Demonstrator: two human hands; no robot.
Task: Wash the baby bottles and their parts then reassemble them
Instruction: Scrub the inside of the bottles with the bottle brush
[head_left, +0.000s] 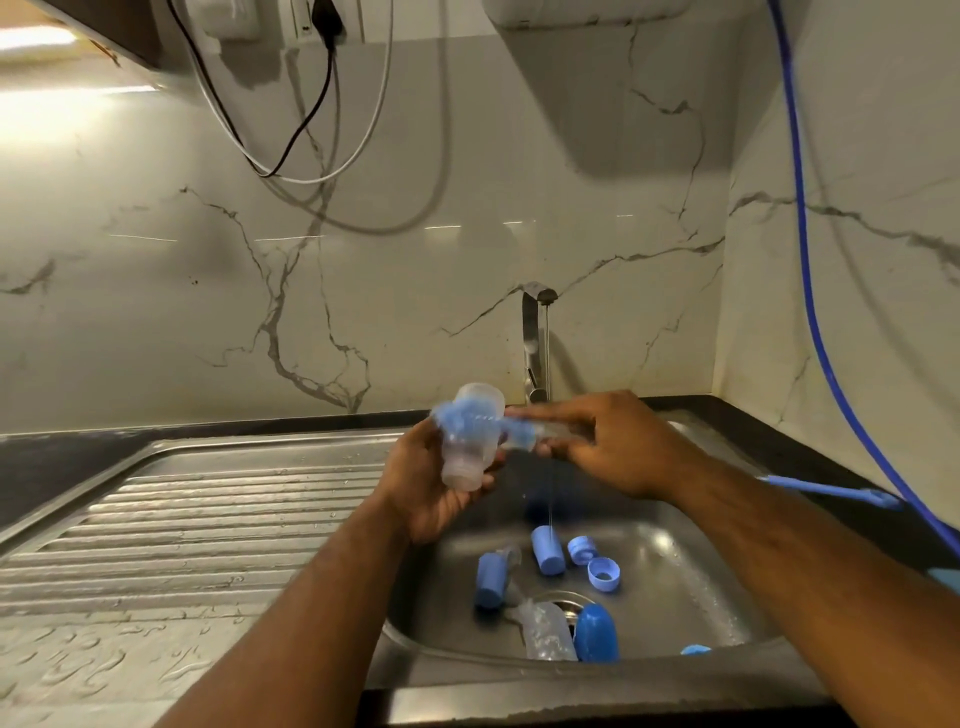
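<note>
Head view is showing me the marble wall (467, 234) filling the upper half, and below it the steel sink (675, 571) with its ribbed, wet drainboard (208, 519) stretching off to the left. A thin stream is falling from the faucet (535, 338) into the basin.

Both arms are reaching in over the basin. My view has the left hand (431, 488) gripping a clear bottle (465, 462) around its body and holding it tilted above the sink. The right hand (618, 452) is pinching a blue-and-clear piece (519, 434) at the bottle's mouth. Motion blur is smearing that spot, so I cannot tell whether it is a brush or a bottle part.

Down in the basin a second clear bottle (548, 631) is lying on its side by the drain, touching a dark blue dome cap (597, 631). Two tall blue caps (491, 579) are lying nearby, and two blue rings (603, 574) are sitting just beside them.

I am judging the task to be early. One bottle is being washed, every other part is waiting loose in the sink, nothing is resting on the drainboard, and all reassembly is left to do.
</note>
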